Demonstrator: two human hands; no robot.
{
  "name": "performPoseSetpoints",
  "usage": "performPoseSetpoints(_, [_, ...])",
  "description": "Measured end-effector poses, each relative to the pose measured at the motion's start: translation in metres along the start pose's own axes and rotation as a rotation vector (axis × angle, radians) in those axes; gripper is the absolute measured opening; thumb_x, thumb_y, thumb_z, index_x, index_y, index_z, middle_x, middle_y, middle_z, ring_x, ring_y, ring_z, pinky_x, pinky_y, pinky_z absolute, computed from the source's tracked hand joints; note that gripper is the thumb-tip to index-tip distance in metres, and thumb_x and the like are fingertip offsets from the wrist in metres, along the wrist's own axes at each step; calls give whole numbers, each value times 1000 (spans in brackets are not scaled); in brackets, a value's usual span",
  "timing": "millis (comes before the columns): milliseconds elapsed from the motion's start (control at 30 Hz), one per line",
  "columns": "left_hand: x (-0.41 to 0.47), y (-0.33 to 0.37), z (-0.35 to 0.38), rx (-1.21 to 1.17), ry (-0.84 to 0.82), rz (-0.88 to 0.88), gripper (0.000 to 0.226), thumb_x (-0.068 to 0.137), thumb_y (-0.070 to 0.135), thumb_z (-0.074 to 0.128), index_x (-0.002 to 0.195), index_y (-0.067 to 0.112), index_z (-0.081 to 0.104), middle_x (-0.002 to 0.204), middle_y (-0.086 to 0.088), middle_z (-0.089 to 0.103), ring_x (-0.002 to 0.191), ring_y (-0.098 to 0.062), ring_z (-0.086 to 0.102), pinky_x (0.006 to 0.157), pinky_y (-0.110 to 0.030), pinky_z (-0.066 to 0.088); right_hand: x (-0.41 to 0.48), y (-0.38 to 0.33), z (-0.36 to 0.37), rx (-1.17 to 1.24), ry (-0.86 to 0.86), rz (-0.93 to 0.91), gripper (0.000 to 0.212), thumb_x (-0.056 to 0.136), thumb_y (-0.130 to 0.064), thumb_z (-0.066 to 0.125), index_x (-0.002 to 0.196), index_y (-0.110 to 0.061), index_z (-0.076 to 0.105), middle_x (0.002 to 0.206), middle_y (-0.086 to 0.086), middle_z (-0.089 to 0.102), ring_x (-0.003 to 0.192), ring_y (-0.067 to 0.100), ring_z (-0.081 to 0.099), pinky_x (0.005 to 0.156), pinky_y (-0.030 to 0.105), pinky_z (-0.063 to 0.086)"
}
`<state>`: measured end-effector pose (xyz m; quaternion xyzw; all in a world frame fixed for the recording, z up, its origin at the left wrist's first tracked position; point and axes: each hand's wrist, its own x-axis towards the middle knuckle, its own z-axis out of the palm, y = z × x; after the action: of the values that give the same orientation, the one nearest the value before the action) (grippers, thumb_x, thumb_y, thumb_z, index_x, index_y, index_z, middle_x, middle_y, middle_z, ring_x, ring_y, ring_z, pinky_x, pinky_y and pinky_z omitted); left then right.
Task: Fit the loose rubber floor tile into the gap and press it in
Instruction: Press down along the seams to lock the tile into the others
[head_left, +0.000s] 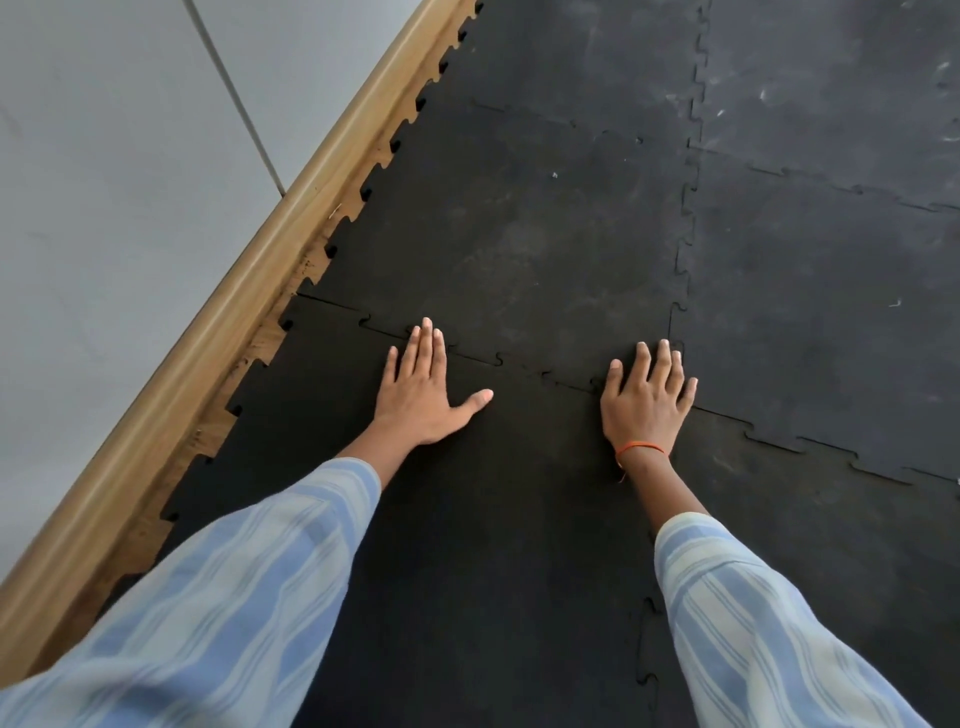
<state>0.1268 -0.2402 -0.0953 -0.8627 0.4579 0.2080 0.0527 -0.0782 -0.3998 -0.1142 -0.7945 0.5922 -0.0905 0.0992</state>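
A black rubber floor tile (467, 519) with jigsaw edges lies flat on the floor under my arms, in line with the tiles around it. Its far toothed seam (519, 364) meets the tile beyond (519, 234). My left hand (423, 389) rests palm down on the near tile, fingers reaching the seam, thumb spread. My right hand (647, 395) lies palm down at the tile's far right corner, fingers across the seam. Both hands are flat and hold nothing. An orange thread circles my right wrist.
A wooden skirting board (234, 312) runs diagonally along the left, with a grey wall (104, 182) above it. A strip of wood floor (270, 332) shows between skirting and the tiles' toothed edge. More black tiles (831, 312) cover the floor to the right.
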Motion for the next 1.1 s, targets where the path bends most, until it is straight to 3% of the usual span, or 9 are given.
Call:
performPoseSetpoints(167, [6, -1, -10, -1, -91, 19, 116, 72, 90, 16, 141, 9, -31, 149, -8, -41, 140, -21, -31, 114, -46, -13, -1, -3, -3, -24, -13, 11, 55, 98, -44, 32, 146, -16, 33, 158, 12, 24, 147, 29, 16, 120, 54, 9])
performPoseSetpoints(333, [11, -8, -22, -35, -122, 31, 121, 71, 90, 23, 143, 9, -29, 151, -9, -39, 142, -22, -28, 116, -44, -10, -6, -8, -8, -57, -96, 25, 60, 100, -47, 20, 153, -18, 15, 162, 9, 7, 150, 25, 2, 121, 52, 0])
performPoseSetpoints(467, [0, -34, -16, -88, -15, -179, 133, 57, 98, 12, 145, 6, -26, 152, -16, -35, 143, -27, -26, 116, -44, -9, -30, -13, -4, -60, -102, 21, 68, 99, -51, 14, 153, -12, 5, 163, 8, -2, 150, 20, -4, 122, 49, -4])
performPoseSetpoints(667, [5, -43, -10, -92, -9, -162, 138, 46, 102, 2, 144, 9, -28, 152, -14, -35, 142, -27, -29, 115, -46, -11, -27, -8, -1, -110, -158, -44, 79, 95, -60, 17, 152, -9, -1, 163, 8, -4, 150, 20, -6, 120, 50, -6])
performPoseSetpoints(833, [0, -40, -7, -35, 14, -106, 116, 67, 92, 6, 146, 14, -25, 154, -13, -33, 143, -27, -27, 115, -50, -9, -23, -9, -5, -108, -227, -54, 83, 93, -63, 19, 152, -10, -4, 163, 6, -8, 150, 18, -10, 119, 49, -8])
performPoseSetpoints(933, [-11, -19, 0, 5, 32, 80, 90, 84, 77, 7, 148, 20, -22, 155, -6, -32, 144, -23, -25, 115, -53, -10, -24, -9, -9, -92, -272, -44, 83, 93, -63, 18, 152, -10, -6, 162, 6, -11, 149, 18, -12, 120, 49, -9])
performPoseSetpoints(1100, [-26, 42, 18, 54, 72, 353, 67, 96, 58, 11, 150, 26, -15, 159, 5, -22, 145, -16, -20, 114, -53, -12, -53, -6, -6, -124, -176, -83, 73, 98, -54, 16, 152, -9, -3, 163, 7, -8, 150, 18, -9, 121, 47, -6])
